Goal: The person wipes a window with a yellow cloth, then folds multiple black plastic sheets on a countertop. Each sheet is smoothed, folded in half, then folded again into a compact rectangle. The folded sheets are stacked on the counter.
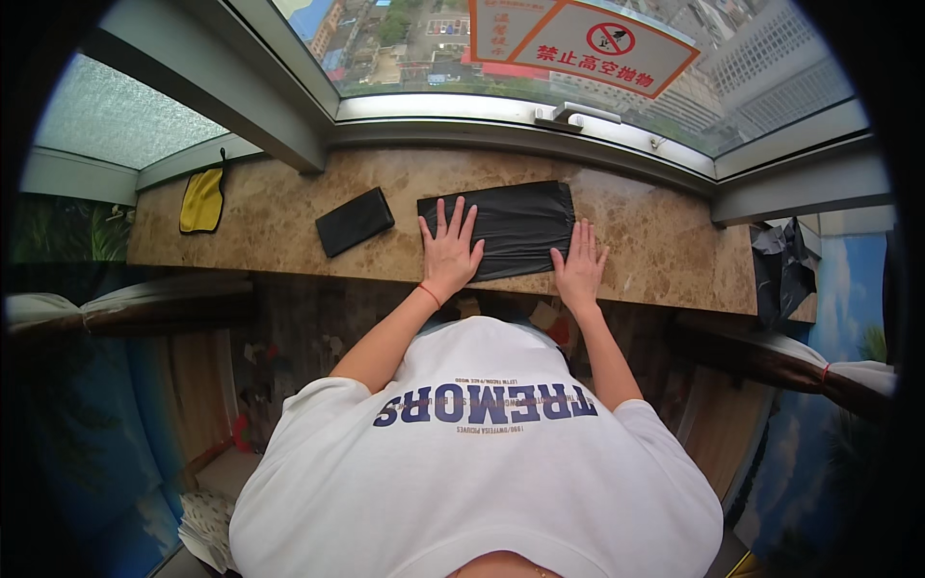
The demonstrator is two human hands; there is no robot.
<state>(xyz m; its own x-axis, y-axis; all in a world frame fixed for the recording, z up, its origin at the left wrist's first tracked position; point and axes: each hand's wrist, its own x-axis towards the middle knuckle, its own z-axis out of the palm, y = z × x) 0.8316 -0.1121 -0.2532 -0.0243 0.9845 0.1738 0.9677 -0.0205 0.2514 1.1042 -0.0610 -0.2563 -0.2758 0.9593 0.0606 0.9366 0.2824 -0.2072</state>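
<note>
A black plastic bag (517, 224) lies flattened on the brown marble windowsill (282, 209), with faint creases along it and a gathered right edge. My left hand (449, 249) rests palm down on the bag's left end, fingers spread, a red cord around the wrist. At the opposite end, my right hand (580, 267) lies flat, its thumb by the bag's right edge and its fingers on the stone beside it. Neither hand grasps anything. Left of the bag is a compact folded black bundle (355, 222), apart from both hands.
A yellow cloth with black trim (201, 201) lies at the sill's left. Crumpled black plastic (784, 267) hangs at the right end. Behind the sill runs the window frame with a metal handle (578, 115). A sign (585, 47) bearing writing is on the glass. Tied curtains (166, 303) flank both sides.
</note>
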